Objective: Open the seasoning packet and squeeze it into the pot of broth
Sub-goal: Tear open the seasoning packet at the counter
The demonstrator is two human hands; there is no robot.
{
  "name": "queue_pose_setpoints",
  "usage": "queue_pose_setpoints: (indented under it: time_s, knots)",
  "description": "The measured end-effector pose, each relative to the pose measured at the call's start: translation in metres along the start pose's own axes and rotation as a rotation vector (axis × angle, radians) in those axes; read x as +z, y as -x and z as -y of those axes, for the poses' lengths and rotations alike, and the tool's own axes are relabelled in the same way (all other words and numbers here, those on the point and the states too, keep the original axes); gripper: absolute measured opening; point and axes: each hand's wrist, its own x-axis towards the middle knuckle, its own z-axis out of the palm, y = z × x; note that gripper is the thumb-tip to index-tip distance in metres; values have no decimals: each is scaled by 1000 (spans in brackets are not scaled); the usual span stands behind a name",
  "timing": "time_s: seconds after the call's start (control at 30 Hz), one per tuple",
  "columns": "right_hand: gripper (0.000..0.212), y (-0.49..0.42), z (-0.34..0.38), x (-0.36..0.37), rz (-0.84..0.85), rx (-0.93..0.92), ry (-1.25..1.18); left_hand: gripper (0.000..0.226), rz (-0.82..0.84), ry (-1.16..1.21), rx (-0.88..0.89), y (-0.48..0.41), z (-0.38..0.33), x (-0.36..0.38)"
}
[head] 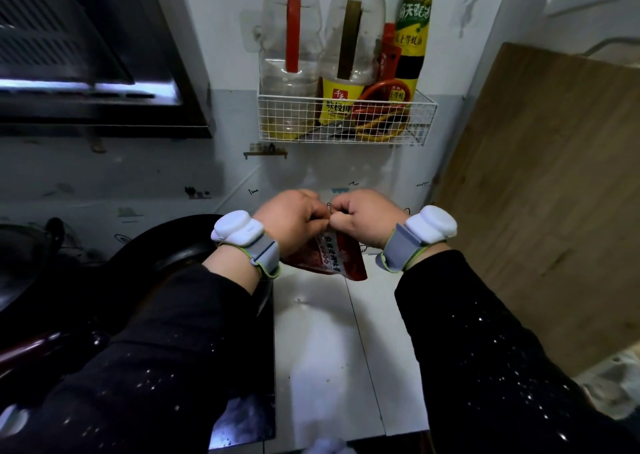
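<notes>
A red seasoning packet point(330, 258) with a white label strip hangs above the white counter, held by its top edge. My left hand point(294, 219) and my right hand point(363, 218) pinch that top edge side by side, knuckles touching. Both fists hide the packet's top. A black pot point(166, 245) stands to the left, under my left forearm; its inside is dark and I cannot see the broth.
A white wire basket point(346, 117) on the wall holds oil and sauce bottles. A wooden board point(540, 194) leans at the right. A range hood point(86, 55) hangs at upper left. White counter point(329, 349) lies below my hands.
</notes>
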Motion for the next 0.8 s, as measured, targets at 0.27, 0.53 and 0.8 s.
queue_pose_setpoints:
  time_s: [0.27, 0.53, 0.8]
  knots:
    - [19, -4, 3, 16, -206, 101, -368, 28, -169, -134, -10, 8, -5, -6]
    - [32, -4, -4, 24, -201, 253, -857, 24, -307, -139, -1, 12, -7, -4]
    - [34, -5, -11, 20, -123, 45, -715, 24, -187, 132, -145, 13, -1, -1]
